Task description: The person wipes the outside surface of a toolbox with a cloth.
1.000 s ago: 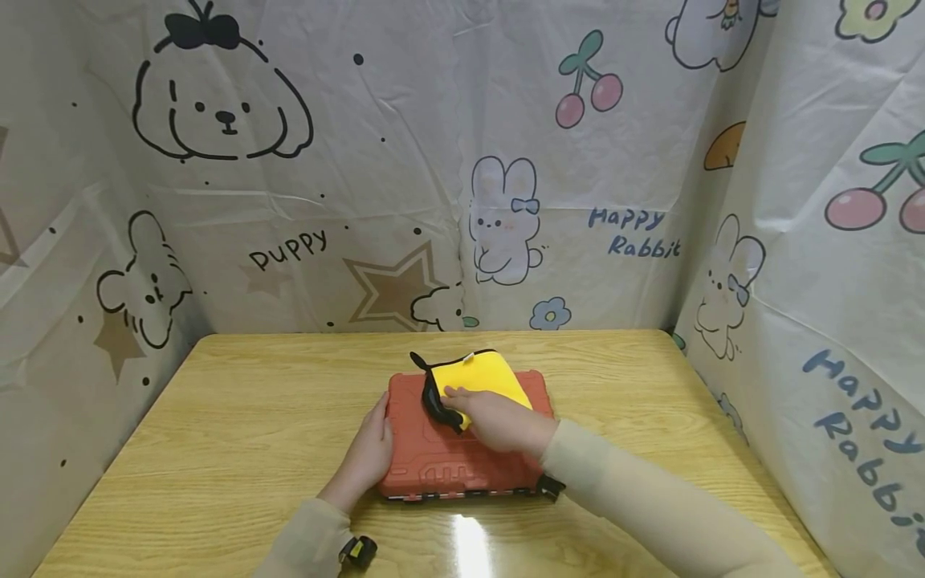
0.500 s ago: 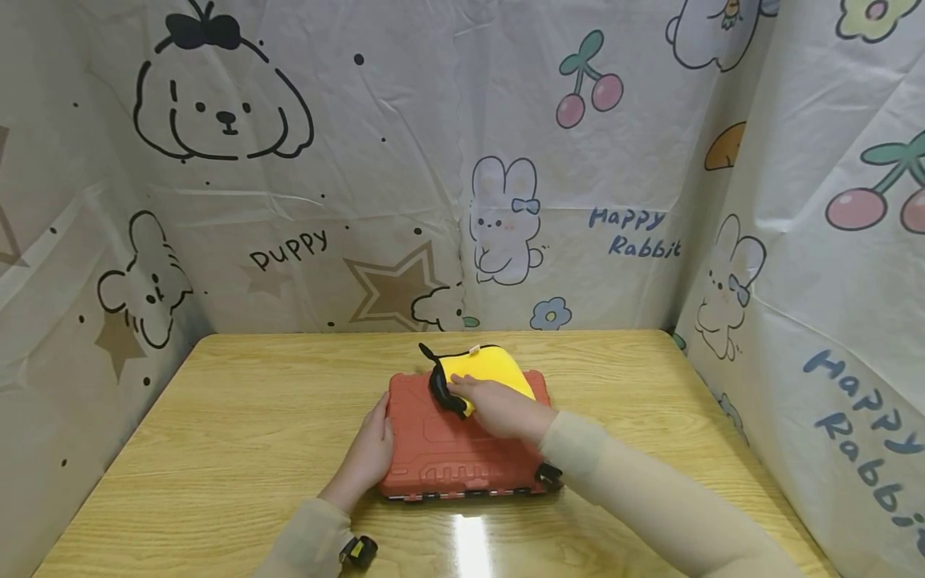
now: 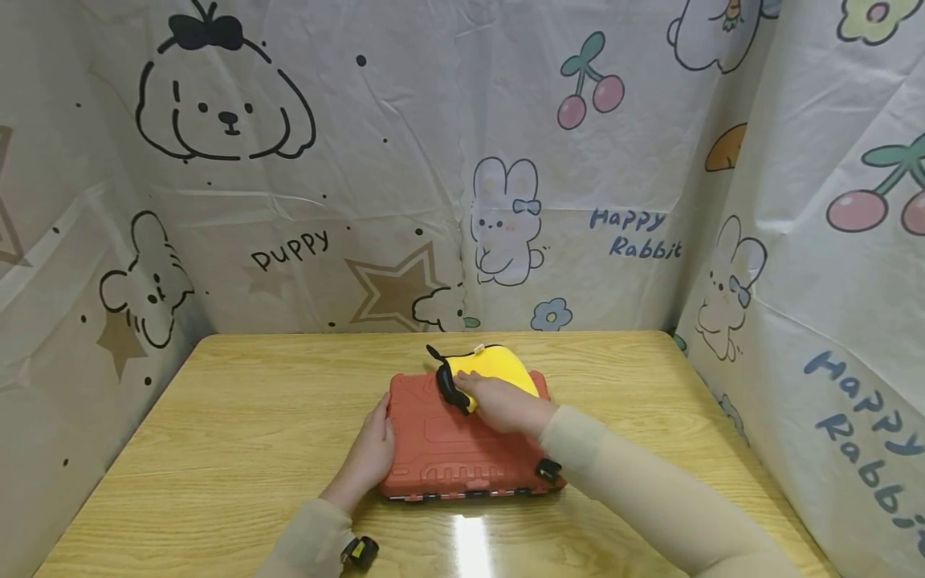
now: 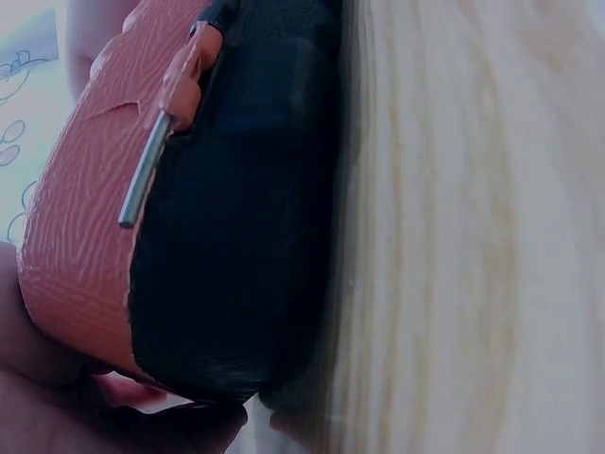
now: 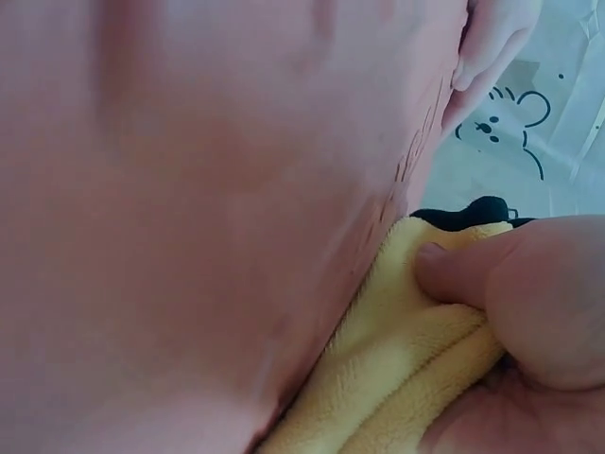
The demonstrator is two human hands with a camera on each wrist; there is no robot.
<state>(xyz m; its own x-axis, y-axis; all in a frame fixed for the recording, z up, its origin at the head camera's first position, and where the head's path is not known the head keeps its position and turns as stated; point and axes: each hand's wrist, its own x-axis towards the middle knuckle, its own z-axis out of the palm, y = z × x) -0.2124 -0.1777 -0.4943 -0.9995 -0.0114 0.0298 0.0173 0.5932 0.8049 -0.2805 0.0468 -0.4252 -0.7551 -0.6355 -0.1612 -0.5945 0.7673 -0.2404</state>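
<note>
A red hard plastic case lies on the table, its lid down; the left wrist view shows its black base and a metal hinge pin. My left hand grips the case's left side, with fingers around its corner. On the upper right of the lid is a yellow cleaning cloth with a black edge. My right hand holds this cloth against the lid, fingers laid over it. In the right wrist view the thumb presses into the folded plush cloth. The cloth's underside is partly hidden.
The wood-grain table extends around the case. Printed white sheets stand along its back and sides. Small black wrist cameras sit at both wrists, the right one close to the case's front right corner.
My right hand has slid the cloth across the lid, away from me and slightly to the right. The left hand and the case stay in place.
</note>
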